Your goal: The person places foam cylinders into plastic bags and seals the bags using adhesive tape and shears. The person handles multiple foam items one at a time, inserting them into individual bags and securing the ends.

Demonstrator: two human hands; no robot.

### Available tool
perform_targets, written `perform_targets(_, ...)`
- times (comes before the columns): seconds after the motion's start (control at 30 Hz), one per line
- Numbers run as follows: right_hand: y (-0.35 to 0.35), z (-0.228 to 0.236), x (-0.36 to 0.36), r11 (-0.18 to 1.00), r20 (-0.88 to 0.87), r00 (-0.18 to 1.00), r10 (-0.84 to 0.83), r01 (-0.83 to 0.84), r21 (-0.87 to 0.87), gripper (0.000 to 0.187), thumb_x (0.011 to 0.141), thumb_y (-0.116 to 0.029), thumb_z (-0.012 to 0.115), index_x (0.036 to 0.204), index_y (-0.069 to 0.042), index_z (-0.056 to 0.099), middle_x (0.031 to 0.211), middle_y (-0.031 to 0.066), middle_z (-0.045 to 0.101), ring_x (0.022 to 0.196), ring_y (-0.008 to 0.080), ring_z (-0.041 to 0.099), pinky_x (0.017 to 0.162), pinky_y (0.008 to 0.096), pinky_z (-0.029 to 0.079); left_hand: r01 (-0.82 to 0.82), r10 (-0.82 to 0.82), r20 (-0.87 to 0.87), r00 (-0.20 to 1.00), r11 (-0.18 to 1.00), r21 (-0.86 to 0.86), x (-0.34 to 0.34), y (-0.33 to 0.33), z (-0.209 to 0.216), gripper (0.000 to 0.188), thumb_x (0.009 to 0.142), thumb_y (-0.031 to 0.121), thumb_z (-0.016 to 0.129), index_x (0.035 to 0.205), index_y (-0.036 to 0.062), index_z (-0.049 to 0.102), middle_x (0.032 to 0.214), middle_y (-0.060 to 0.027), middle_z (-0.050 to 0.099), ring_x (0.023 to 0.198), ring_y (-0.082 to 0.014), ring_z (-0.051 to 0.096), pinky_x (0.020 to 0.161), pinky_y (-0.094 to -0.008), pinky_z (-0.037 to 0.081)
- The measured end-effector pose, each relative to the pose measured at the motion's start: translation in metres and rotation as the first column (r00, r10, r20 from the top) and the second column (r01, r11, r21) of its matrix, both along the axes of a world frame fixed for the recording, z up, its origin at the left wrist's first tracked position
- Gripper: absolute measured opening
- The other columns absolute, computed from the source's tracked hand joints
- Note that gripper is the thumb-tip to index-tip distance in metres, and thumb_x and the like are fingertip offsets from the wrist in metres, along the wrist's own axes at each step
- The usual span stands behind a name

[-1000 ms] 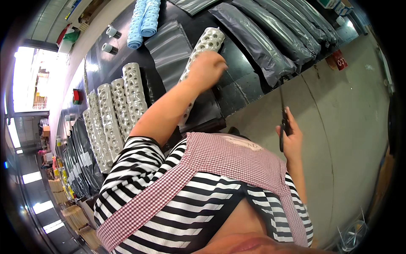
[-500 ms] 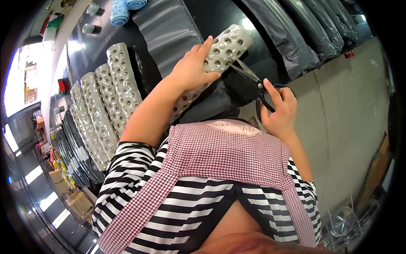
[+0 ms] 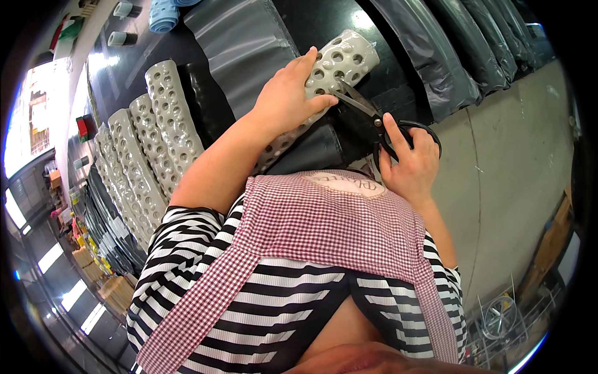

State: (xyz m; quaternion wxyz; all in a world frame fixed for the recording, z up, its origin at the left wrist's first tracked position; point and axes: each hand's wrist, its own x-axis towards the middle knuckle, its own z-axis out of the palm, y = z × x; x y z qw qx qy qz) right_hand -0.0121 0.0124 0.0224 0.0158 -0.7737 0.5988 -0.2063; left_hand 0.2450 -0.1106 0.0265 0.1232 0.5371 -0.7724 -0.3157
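A rolled beige mat with round holes lies slantwise on the dark table, seemingly under clear film. My left hand is wrapped over its middle, thumb on the near side and fingers across the top. In my right hand is a pair of black-handled scissors, thumb and fingers in the loops. Their blades are parted, the tips at the roll's near side. One tip lies over the mat by a hole, the other close to my left thumb. Whether they cut into anything is too small to tell.
Several similar beige rolls lie side by side on the left. Grey plastic sheeting is spread beyond my left hand. Grey wrapped packs line the right table edge, and blue rolls lie at the far left.
The scissors have moved a little left, their tips now further over the roll and nearer my left thumb. My left hand keeps its hold. The whole view has shifted slightly.
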Motion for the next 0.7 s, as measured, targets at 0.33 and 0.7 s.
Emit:
perform_targets(0.33,-0.0038,0.0047,0.0020,1.000,-0.049,0.999,0.015,-0.015,-0.006,0.068,0.074,-0.020,0.076,0.141,-0.026,0.062,0.097,0.0092,0.053,0.087,0.0269,0.055,0.076,0.0392,0.044,-0.030,0.031,0.017,0.999,0.999,-0.018,-0.0016,0.0009,-0.0018,0.089,0.082,0.038,0.078,0.154,0.0020,0.039,0.142,-0.0245,0.056,0.130,-0.0381,0.055,0.109,-0.0419,0.043)
perform_targets(0.7,-0.0039,0.0038,0.0067,1.000,-0.070,0.998,0.003,-0.003,-0.002,0.069,0.074,-0.019,0.074,0.142,-0.025,0.062,0.096,0.0092,0.051,0.086,0.0279,0.054,0.077,0.0405,0.045,-0.046,0.046,0.009,0.999,0.998,-0.034,-0.0023,0.0000,-0.0012,0.086,0.082,0.038,0.077,0.151,0.0010,0.043,0.139,-0.0256,0.058,0.128,-0.0386,0.056,0.109,-0.0421,0.044)
